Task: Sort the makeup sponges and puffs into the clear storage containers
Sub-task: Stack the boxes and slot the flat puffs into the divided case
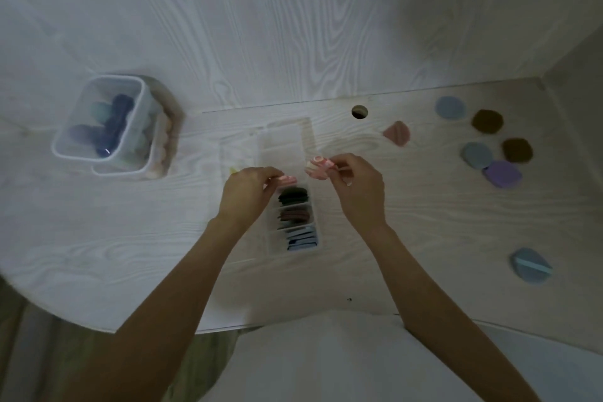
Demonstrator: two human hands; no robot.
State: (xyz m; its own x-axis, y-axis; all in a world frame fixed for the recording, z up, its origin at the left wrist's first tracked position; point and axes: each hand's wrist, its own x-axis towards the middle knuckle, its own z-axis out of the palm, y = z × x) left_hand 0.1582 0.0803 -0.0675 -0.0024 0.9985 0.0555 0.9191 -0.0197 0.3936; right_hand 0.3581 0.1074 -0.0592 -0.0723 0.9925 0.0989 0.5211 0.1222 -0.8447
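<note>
The left hand (248,190) pinches a pink-and-white patterned puff (287,178) between thumb and fingertips, directly above the divided clear organizer (293,186). The right hand (358,187) grips a second pink patterned puff (317,168) with its fingertips, held just above and to the right of the first; the two puffs are close but apart.

The organizer lies lengthwise on the pale wood-grain table (130,238), between the two forearms. Its near compartments hold, from far to near, a stack of dark green puffs (293,197), a stack of brown puffs (293,215) and a stack of light blue puffs (301,237). The far compartments appear empty, though the clear plastic is hard to read.

To the far left stands a clear square tub (101,122) containing blue and teal sponges (112,127); peach-coloured items press against its right wall.

Loose puffs lie to the right on the table: a pink one (397,133), two light blue (450,108) (477,155), two brown (487,121) (517,150), a purple one (502,174) touching the nearer blue, and a blue puff with a strap (531,265), well apart near the table edge. A round cable hole (359,112) sits beyond the organizer.
</note>
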